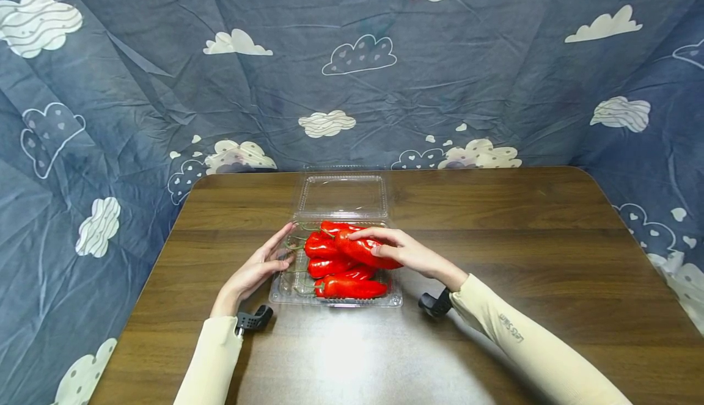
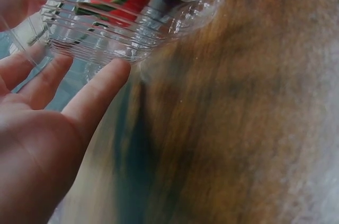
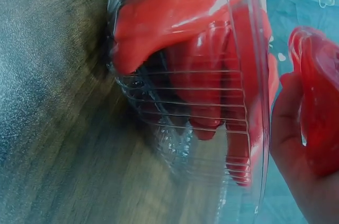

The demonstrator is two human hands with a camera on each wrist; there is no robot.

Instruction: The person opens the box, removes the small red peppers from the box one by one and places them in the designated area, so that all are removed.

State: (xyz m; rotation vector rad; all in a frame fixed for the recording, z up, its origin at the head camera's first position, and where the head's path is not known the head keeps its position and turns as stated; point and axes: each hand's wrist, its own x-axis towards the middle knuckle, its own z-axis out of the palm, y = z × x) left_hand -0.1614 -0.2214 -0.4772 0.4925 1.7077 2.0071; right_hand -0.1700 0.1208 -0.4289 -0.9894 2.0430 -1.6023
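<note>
With right hand (image 1: 405, 252) gripped one elongated red pepper (image 1: 349, 246) above other red peppers (image 1: 352, 289) in clear plastic clamshell (image 1: 394, 300), and with left hand (image 1: 254, 275), fingers extended, touched clamshell's left side, on wood-grain table (image 1: 495, 258).

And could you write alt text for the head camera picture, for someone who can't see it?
A person's right hand holds a red pepper over other red peppers in a clear plastic container, while the left hand touches the container's left side. The container sits, lid open, on a brown wooden table, before blue cloth printed with pale clouds.
</note>
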